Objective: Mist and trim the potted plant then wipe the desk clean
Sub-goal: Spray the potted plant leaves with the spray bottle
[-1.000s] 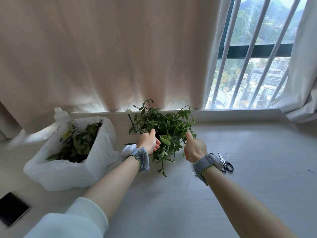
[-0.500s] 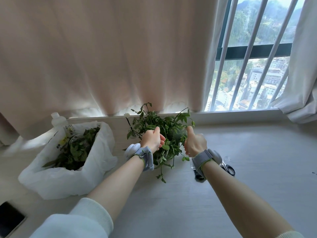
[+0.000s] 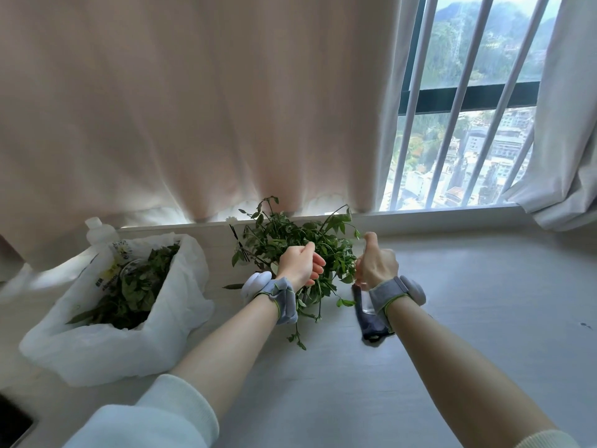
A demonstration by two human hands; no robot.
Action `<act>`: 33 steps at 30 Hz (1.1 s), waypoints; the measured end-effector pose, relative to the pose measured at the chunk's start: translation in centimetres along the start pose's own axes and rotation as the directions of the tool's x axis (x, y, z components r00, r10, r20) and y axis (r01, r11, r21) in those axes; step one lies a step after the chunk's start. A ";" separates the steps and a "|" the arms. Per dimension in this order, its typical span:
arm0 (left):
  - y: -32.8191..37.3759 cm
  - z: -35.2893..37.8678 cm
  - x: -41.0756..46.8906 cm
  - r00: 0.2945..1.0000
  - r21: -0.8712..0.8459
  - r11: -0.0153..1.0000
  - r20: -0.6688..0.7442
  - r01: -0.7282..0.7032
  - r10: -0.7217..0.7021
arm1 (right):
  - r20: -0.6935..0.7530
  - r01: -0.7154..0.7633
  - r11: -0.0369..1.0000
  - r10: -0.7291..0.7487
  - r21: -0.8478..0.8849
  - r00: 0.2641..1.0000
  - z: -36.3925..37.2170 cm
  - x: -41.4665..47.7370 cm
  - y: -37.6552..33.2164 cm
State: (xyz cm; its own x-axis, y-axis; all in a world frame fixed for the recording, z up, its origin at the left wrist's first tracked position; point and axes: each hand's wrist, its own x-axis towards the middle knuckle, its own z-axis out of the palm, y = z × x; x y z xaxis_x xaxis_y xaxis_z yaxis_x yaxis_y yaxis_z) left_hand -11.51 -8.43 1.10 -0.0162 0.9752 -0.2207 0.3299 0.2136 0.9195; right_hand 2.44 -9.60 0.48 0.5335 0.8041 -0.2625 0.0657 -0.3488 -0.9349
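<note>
Plant (image 3: 284, 244) at desk's (image 3: 484, 302) back edge, bag (image 3: 97, 350) leftward

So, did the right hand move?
Yes. The right hand went up and away from the person, so its thumb is closer to the windowsill than before.

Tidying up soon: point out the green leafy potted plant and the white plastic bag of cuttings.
Green leafy potted plant (image 3: 286, 238): head view, upper foliage.
White plastic bag (image 3: 97, 357): head view, front wall.
</note>
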 end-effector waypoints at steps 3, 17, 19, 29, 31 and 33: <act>0.1 0.7 -0.1 1.000 0.017 1.000 0.020 0.000 0.000 | -0.092 0.005 1.000 -0.005 -0.002 0.996 -0.2 0.2 0.5; 2.1 6.0 -2.5 0.768 -0.068 0.898 0.548 0.435 -0.331 | 0.038 -0.002 0.996 -0.002 0.091 0.999 -0.1 -0.4 0.0; 2.2 6.4 -2.2 0.780 -0.174 0.872 0.550 0.457 -0.299 | 0.057 -0.001 0.993 -0.006 0.120 0.998 -0.1 -0.4 0.0; 3.6 7.8 -2.2 0.827 -0.359 0.787 0.463 0.503 -0.318 | 0.023 0.045 0.996 -0.047 0.076 0.999 -0.2 0.0 0.3; 3.5 8.3 -2.4 0.841 -0.395 0.775 0.445 0.494 -0.309 | -0.062 0.060 0.997 -0.057 0.049 0.996 -0.1 0.0 0.4; 3.2 8.8 -2.4 0.840 -0.414 0.762 0.449 0.498 -0.305 | -0.121 0.084 0.996 -0.081 0.015 0.989 0.0 0.1 0.5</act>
State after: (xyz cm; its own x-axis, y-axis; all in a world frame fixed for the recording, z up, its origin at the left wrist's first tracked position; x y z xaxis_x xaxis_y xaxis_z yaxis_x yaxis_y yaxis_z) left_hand -2.06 -10.58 1.73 0.3101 0.7279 -0.6116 -0.1471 0.6723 0.7255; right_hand 2.56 -9.70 0.03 0.6248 0.7653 -0.1545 0.0973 -0.2727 -0.9572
